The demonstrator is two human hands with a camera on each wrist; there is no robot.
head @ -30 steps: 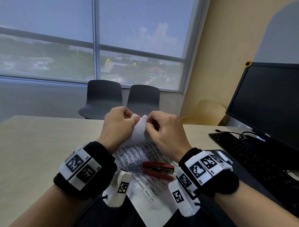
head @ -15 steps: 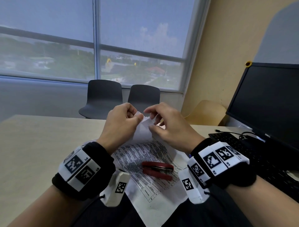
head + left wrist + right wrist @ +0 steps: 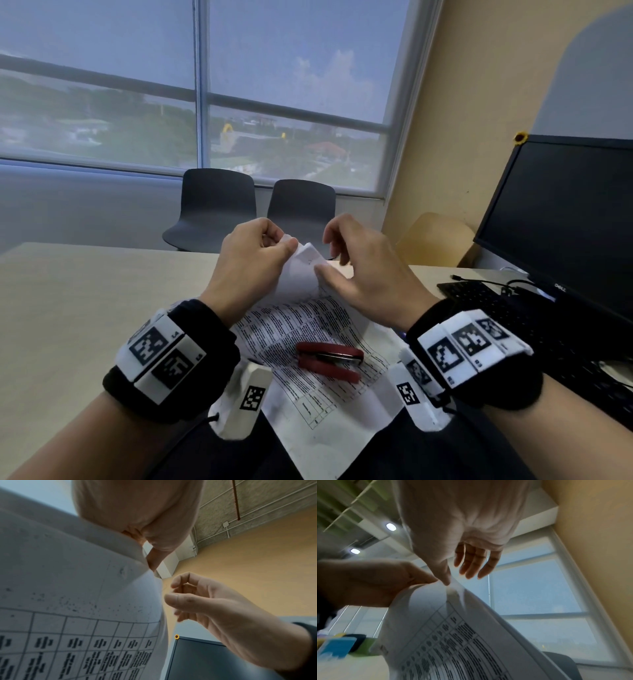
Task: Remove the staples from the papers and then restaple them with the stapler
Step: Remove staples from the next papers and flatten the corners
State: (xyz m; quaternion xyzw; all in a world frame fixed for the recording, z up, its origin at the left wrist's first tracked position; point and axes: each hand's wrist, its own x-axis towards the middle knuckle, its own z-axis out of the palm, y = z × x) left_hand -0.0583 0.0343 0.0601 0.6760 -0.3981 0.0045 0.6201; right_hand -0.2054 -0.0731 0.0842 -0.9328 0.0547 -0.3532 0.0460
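A stapled set of printed papers (image 3: 308, 325) lies on the table with its far corner lifted. My left hand (image 3: 287, 241) pinches that corner (image 3: 303, 255) between thumb and fingers, which the right wrist view also shows (image 3: 433, 580). My right hand (image 3: 329, 253) hovers just right of the corner, fingers loose and spread, holding nothing that I can make out. Its thumb tip (image 3: 447, 582) touches the paper's edge (image 3: 458, 588). A red stapler (image 3: 329, 359) rests on the papers near me, between my wrists. No staple is clearly visible.
A black keyboard (image 3: 513, 308) and a dark monitor (image 3: 565, 219) stand at the right. Two dark chairs (image 3: 215, 205) sit beyond the table's far edge. Bare tabletop (image 3: 85, 308) spreads to the left. Blurred blue and green items (image 3: 337, 646) lie on the table.
My right hand has released the pinched corner, opened its fingers and drifted right. My left hand keeps its pinch and has lifted the corner a little.
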